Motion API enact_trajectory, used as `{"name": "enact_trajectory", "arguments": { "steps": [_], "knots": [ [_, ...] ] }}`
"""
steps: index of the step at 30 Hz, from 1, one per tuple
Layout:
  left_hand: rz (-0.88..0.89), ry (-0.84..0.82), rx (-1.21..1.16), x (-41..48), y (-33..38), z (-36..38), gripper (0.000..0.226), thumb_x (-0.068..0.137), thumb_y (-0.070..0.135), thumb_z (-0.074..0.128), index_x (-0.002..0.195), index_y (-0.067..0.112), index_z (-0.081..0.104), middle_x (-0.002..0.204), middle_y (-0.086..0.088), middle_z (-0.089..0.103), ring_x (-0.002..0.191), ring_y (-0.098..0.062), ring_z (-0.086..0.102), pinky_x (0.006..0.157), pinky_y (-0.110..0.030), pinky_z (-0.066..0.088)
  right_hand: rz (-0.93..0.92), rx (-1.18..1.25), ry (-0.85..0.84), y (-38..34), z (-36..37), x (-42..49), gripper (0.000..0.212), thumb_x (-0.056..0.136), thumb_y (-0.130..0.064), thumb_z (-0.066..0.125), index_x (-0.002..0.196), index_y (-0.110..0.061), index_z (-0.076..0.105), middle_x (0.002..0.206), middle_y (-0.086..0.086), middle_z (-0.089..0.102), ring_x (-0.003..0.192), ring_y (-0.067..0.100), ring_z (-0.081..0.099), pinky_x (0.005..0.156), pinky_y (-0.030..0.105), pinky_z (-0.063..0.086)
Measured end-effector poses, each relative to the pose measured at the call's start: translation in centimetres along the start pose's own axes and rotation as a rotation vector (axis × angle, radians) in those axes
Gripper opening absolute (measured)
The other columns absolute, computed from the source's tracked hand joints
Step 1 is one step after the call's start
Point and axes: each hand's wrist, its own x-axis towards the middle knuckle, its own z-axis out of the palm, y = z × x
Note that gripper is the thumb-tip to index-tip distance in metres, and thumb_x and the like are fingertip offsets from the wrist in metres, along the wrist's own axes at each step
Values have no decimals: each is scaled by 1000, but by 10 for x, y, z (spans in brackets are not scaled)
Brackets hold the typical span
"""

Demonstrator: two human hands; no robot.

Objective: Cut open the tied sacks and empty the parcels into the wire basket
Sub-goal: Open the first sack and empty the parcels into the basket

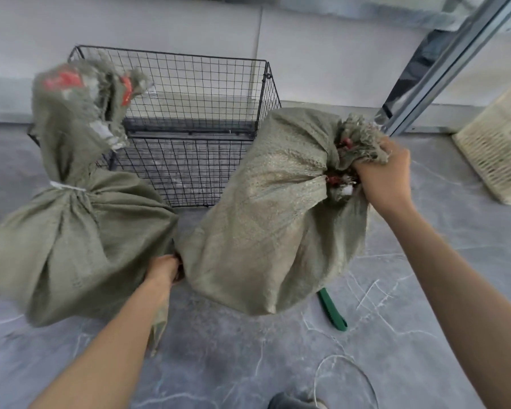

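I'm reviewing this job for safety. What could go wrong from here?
1. The green tool lies on the floor, partly under the right sack; it could be stepped on.
2. Loose string loops beside the shoe: a trip risk.
3. The right hand holds that sack by its neck, and the left hand seems to grip a bottom corner; the fabric may slip when lifted toward the basket.

Bright, soft, even daylight, faint shadows on the floor (233, 364), motion blur smearing the top of the left sack (71, 225), mirror glare on the metal post (443, 72), wide-angle bending toward the edges.
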Motion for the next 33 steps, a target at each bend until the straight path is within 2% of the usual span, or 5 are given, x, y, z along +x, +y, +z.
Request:
{"name": "enact_trajectory", "arguments": {
  "steps": [8,13,18,27,33],
  "knots": [
    [136,14,149,-75,64,-46,31,87,2,50,58,10,56,48,-8,55,57,-25,53,68,-43,51,115,-55,-20,-43,-41,6,14,80,2,55,68,-5,58,66,13,62,61,17,50,56,30,39],
    [178,13,140,-144,116,-65,33,91,4,53,58,11,54,47,-4,51,40,-16,48,50,-25,48,160,-101,-47,-97,-77,12,17,80,1,53,68,-10,58,67,7,63,63,14,52,57,31,39],
    [205,17,222,-197,163,-98,24,82,11,61,58,13,63,60,-11,57,59,-24,54,68,-43,51,205,-135,-42,-172,-120,21,22,82,0,50,68,-14,59,68,4,63,63,11,50,55,26,37],
    [391,74,442,-357,291,-131,26,81,7,56,56,7,48,59,-13,47,61,-21,40,53,-33,26,181,-211,-56,-314,-202,62,14,81,6,44,78,3,58,71,18,61,67,28,52,48,14,31],
    [503,164,366,-433,369,-161,23,85,6,48,63,7,40,62,-13,42,63,-22,35,54,-35,20,185,-169,-48,-395,-228,85,18,78,8,41,81,4,59,69,16,61,61,28,49,58,32,36]
  ]
}}
